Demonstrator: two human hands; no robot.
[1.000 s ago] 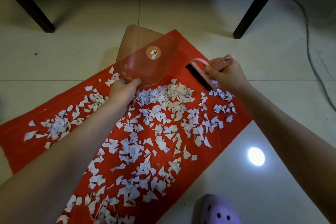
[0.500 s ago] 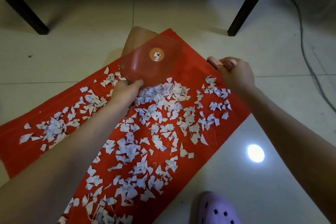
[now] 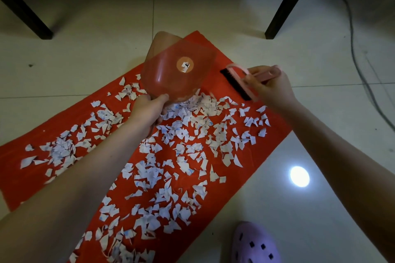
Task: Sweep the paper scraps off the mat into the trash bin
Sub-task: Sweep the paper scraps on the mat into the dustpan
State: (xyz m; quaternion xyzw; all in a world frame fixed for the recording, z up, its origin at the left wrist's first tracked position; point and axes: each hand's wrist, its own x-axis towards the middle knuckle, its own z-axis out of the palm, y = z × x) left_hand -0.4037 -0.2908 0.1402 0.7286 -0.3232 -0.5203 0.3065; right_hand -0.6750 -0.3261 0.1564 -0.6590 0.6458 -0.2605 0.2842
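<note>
A red mat (image 3: 245, 179) lies on the tiled floor, covered with several white paper scraps (image 3: 183, 147). My left hand (image 3: 147, 111) grips the handle of a clear pink dustpan (image 3: 179, 72), which is tilted up over the mat's far end with its lip near a heap of scraps. My right hand (image 3: 269, 87) holds a pink hand brush (image 3: 241, 81) with black bristles, raised just right of the dustpan above the mat's far right edge. No trash bin is in view.
Black furniture legs stand at the far left (image 3: 25, 13) and far right (image 3: 286, 4). A dark cable (image 3: 354, 49) runs along the floor on the right. A purple clog (image 3: 254, 243) sits at the bottom near the mat. A light glare (image 3: 299, 176) shines on the tiles.
The brush has swung back into view with its bristles showing, closer to the dustpan. The dustpan has stayed tilted over the same heap of scraps.
</note>
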